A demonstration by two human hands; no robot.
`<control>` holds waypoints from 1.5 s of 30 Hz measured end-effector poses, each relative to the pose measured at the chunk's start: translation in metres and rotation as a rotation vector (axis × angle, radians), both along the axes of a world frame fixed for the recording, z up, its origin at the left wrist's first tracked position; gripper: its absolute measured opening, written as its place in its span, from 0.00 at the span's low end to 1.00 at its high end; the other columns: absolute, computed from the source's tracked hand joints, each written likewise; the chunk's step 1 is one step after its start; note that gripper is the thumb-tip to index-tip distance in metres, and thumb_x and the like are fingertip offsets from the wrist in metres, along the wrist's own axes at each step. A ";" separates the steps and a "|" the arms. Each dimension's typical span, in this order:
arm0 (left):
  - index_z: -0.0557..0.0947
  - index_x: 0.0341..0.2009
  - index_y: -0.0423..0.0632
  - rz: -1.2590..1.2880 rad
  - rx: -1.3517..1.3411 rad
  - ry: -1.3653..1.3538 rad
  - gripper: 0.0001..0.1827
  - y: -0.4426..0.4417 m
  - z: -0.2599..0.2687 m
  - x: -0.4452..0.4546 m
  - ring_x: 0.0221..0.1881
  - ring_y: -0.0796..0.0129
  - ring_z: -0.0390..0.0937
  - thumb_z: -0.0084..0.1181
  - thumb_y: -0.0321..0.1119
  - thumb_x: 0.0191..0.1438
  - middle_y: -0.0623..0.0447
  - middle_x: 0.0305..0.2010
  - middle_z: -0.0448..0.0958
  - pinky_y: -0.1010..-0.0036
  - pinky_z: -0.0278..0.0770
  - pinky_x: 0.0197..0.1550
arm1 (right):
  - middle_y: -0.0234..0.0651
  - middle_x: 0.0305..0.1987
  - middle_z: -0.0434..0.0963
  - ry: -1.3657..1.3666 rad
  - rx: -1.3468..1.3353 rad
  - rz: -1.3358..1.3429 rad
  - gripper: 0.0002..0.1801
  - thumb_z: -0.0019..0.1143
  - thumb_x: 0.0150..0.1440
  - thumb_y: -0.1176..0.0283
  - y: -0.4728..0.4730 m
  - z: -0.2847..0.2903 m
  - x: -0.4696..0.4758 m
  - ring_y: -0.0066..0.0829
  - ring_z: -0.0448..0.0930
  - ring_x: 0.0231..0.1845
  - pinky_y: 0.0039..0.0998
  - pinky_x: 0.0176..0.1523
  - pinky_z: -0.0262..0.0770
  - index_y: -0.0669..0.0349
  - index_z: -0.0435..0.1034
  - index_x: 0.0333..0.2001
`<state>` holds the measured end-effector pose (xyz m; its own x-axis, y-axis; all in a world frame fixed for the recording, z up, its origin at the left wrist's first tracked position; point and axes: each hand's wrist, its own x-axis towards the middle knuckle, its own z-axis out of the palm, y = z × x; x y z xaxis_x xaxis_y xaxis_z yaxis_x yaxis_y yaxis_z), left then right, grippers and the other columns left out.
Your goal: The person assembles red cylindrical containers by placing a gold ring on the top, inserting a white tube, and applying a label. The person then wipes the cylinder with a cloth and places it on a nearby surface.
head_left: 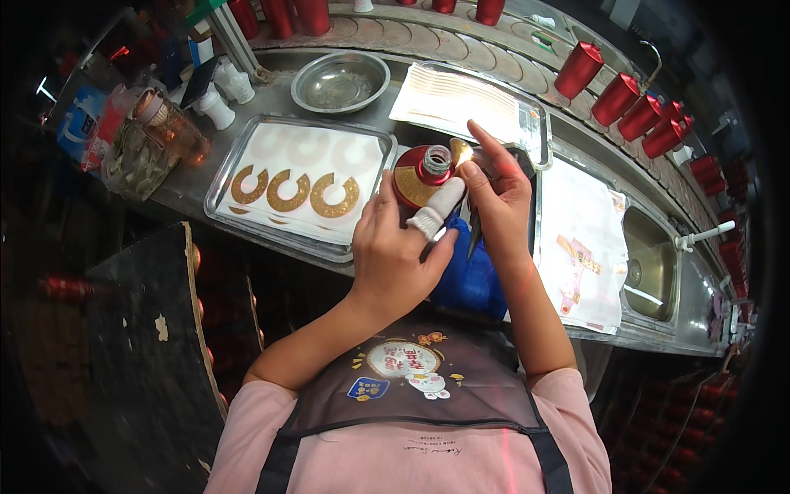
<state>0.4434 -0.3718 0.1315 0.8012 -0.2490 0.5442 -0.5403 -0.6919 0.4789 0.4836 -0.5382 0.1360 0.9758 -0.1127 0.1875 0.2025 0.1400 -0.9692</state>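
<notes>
A red bottle (408, 162) with an uncapped glass neck stands before me, a gold ring-shaped decal (412, 188) lying partly around its shoulder. My left hand (398, 253) rests against the bottle, with a white finger cover (441, 204) on one finger touching the shoulder by the neck. Between thumb and fingers, my right hand (501, 185) holds the raised, shiny end of the gold decal (461, 151) beside the neck. Dark pointed tweezers (474, 231) hang down from the same hand. The bottle's lower part is hidden by my hands.
Left lies a metal tray (216, 200) with gold C-shaped decals (334, 195) on white sheets. Behind are a steel bowl (340, 81) and another tray (543, 133) of sheets. A paper stack (580, 216) and sink (651, 265) are right. Red bottles (579, 69) stand on the curved conveyor.
</notes>
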 end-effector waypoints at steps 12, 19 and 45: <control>0.70 0.62 0.40 -0.248 -0.433 0.591 0.46 0.008 0.008 0.055 0.61 0.64 0.74 0.80 0.32 0.39 0.47 0.60 0.75 0.67 0.71 0.63 | 0.36 0.62 0.75 -0.065 0.139 0.086 0.34 0.65 0.57 0.80 -0.002 -0.013 0.007 0.17 0.76 0.55 0.19 0.50 0.78 0.64 0.66 0.67; 0.70 0.63 0.46 -0.484 -0.368 0.539 0.49 0.042 0.017 0.067 0.60 0.63 0.71 0.80 0.32 0.33 0.51 0.59 0.72 0.67 0.67 0.65 | 0.34 0.61 0.76 0.020 0.215 0.153 0.35 0.63 0.55 0.84 -0.001 -0.009 -0.006 0.15 0.76 0.53 0.19 0.51 0.78 0.64 0.65 0.68; 0.71 0.64 0.43 -0.492 -0.837 0.932 0.34 0.040 0.015 0.050 0.62 0.63 0.74 0.65 0.32 0.51 0.48 0.61 0.75 0.66 0.70 0.65 | 0.31 0.57 0.73 0.111 -0.048 0.048 0.38 0.66 0.55 0.78 0.023 0.002 -0.035 0.05 0.70 0.28 0.10 0.32 0.66 0.59 0.63 0.70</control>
<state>0.4939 -0.3317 0.1460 0.8774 -0.4792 -0.0216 0.1103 0.1576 0.9813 0.4489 -0.5156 0.1382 0.9949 -0.0591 0.0823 0.0879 0.1000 -0.9911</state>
